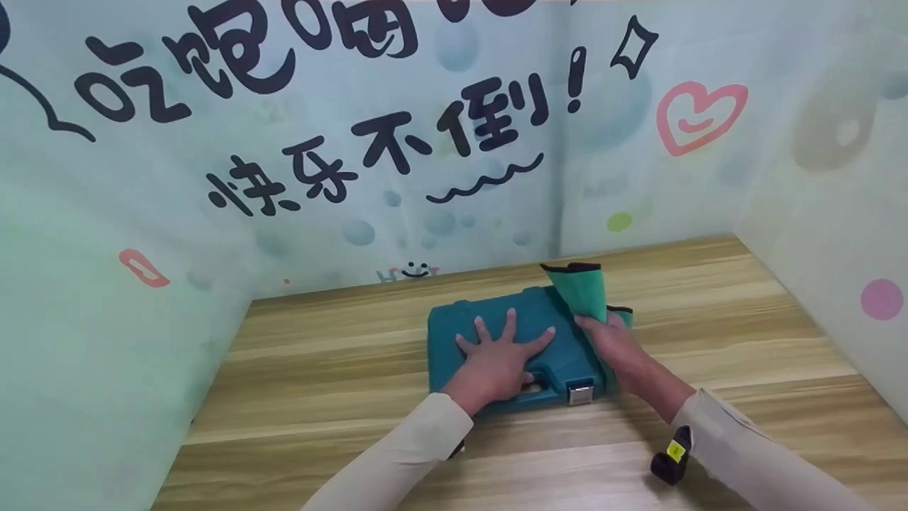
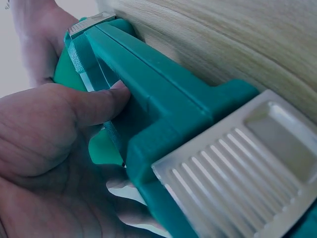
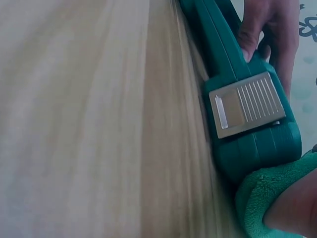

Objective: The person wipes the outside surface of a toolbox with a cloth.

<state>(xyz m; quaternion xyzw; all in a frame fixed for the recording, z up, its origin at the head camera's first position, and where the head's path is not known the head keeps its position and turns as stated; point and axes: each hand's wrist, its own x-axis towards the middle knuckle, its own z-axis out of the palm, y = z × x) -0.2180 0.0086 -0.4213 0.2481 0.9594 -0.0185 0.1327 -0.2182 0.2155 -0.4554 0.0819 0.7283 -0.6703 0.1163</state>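
Note:
A teal hard plastic case lies flat on the wooden table, its handle toward the near edge. Across its lid rests my left hand, fingers spread wide, with the thumb over the handle opening. My right hand holds a green cloth with dark edging along the case's right side. In the right wrist view the fuzzy cloth wraps the case's lower corner, under the fingers. Metal latches sit on either side of the handle; one latch shows beside the cloth, another latch near the left hand.
The wood-grain tabletop extends around the case. A pale printed backdrop with dark lettering stands behind it, and similar panels rise at both sides. A black piece with a yellow label hangs by the right cuff.

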